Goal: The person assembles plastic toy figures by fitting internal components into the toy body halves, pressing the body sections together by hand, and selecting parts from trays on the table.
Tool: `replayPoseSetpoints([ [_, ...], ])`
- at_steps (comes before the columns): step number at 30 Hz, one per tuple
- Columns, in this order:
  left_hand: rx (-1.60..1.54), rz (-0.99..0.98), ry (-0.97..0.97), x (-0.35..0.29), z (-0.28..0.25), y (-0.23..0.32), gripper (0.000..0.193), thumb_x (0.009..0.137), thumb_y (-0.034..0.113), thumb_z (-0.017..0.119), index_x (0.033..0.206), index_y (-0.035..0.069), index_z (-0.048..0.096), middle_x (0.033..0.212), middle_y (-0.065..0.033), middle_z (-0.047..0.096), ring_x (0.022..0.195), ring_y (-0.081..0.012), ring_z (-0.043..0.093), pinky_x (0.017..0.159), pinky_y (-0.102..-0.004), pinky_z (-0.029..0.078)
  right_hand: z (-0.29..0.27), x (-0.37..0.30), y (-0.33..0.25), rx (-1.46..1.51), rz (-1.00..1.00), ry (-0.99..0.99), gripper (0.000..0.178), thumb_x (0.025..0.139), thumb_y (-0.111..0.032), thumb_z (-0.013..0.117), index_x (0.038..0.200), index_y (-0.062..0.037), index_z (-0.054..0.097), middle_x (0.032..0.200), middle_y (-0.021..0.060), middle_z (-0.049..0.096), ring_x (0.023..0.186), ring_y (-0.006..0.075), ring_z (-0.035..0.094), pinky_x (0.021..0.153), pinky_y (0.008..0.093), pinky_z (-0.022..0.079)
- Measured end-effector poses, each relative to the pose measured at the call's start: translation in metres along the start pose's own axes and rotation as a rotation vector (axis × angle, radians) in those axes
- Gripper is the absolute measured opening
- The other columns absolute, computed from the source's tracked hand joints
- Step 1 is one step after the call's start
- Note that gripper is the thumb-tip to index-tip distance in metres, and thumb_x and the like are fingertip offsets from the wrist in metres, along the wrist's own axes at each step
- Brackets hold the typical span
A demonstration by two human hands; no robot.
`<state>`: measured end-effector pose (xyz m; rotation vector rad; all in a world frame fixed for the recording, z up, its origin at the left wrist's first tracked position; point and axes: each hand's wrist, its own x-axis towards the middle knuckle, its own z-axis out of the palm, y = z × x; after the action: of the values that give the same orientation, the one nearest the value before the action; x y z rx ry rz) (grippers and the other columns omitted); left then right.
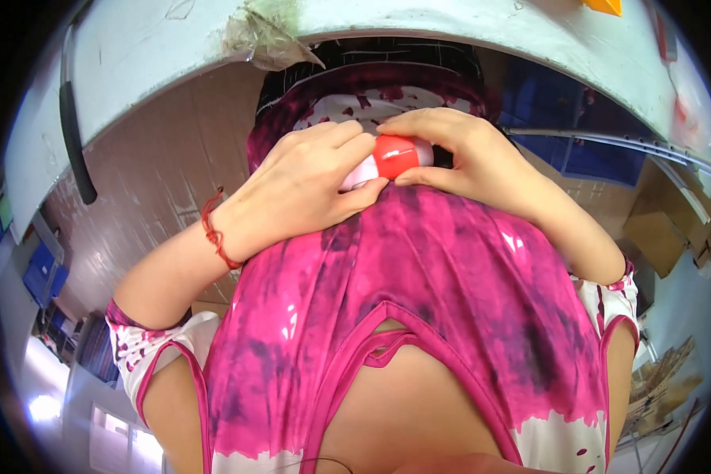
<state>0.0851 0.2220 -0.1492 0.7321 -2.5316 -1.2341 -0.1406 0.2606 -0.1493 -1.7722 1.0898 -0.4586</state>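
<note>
Thumb (363, 197) and fingers (354, 142) of the left hand (302, 178) are clamped on the pale end of a glossy red-and-white cylinder (396, 158) with rounded sides. The right hand (470, 146) grips the opposite end, its index fingertip on the far edge of the red band and its thumb along the near edge. Both hands are thus together on the same piece, which lies crosswise between them, just in front of the wearer's middle. The red band shows in the space between the two grips, with a white highlight or mark on it; which of these it is, I cannot tell. A dark gap opens between the cylinder's right end and the right palm. The left fingers hide much of the other end.

Behind the left grip, a red cord bracelet (213, 229) circles the wrist. Directly below the grip spreads a magenta dress (403, 245) with dark blotches; beyond the grip, its patterned lower part covers the lap. Farther out, past the lap, curves the edge of a white worktable (158, 47), with a crumpled clear plastic bag (265, 39) on its rim. Well left of the grip, a black handle (71, 134) juts over that rim. Well right of it run pale metal rails (620, 142), with cardboard boxes (656, 217) nearby.
</note>
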Motion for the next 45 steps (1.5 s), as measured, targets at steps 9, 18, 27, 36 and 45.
replayPoseSetpoints([
  [9, 0.034, -0.069, 0.0, -0.005, -0.005, 0.005, 0.041, 0.073, 0.013, 0.074, 0.107, -0.001, 0.056, 0.093, -0.0139, 0.06, 0.079, -0.0303, 0.061, 0.068, -0.0356, 0.051, 0.003, -0.01, 0.002, 0.012, 0.004, 0.033, 0.056, 0.074, -0.018, 0.073, 0.123, -0.0032, 0.052, 0.116, 0.0157, 0.059, 0.109, 0.0331, 0.055, 0.093, 0.039, 0.045],
  [18, -0.014, -0.104, -0.064, -0.003, -0.025, 0.015, 0.049, 0.075, 0.01, 0.072, 0.118, -0.004, 0.05, 0.106, -0.0197, 0.059, 0.094, -0.0362, 0.06, 0.08, -0.038, 0.05, 0.024, 0.001, -0.004, -0.008, -0.194, 0.236, 0.052, 0.074, -0.017, 0.072, 0.119, -0.0022, 0.053, 0.117, 0.0147, 0.058, 0.105, 0.0327, 0.055, 0.09, 0.0395, 0.046],
  [27, -0.034, -0.058, -0.074, -0.002, -0.004, 0.005, 0.048, 0.074, 0.006, 0.072, 0.115, -0.004, 0.05, 0.105, -0.0187, 0.057, 0.094, -0.0354, 0.058, 0.079, -0.0379, 0.05, 0.038, -0.007, 0.018, 0.067, -0.155, 0.259, 0.048, 0.071, -0.019, 0.076, 0.112, -0.003, 0.056, 0.11, 0.0108, 0.062, 0.099, 0.0299, 0.059, 0.085, 0.0374, 0.049],
  [36, -0.166, -0.115, -0.031, -0.002, -0.014, -0.004, 0.044, 0.075, 0.01, 0.071, 0.112, -0.003, 0.052, 0.1, -0.017, 0.057, 0.092, -0.034, 0.057, 0.08, -0.0366, 0.048, 0.024, 0.003, 0.009, 0.113, 0.034, 0.125, 0.05, 0.074, -0.027, 0.075, 0.114, -0.0037, 0.056, 0.108, 0.0111, 0.062, 0.099, 0.0303, 0.059, 0.084, 0.037, 0.047],
  [45, -1.122, -0.314, 0.538, 0.011, -0.046, 0.043, 0.055, 0.091, 0.021, 0.061, 0.134, -0.003, 0.037, 0.121, -0.0125, 0.055, 0.102, -0.0192, 0.059, 0.09, -0.0304, 0.048, -0.019, 0.047, -0.058, 0.817, -0.179, 0.416, 0.058, 0.085, -0.01, 0.067, 0.134, -0.0027, 0.037, 0.126, 0.0116, 0.051, 0.115, 0.0188, 0.052, 0.098, 0.0319, 0.04],
])
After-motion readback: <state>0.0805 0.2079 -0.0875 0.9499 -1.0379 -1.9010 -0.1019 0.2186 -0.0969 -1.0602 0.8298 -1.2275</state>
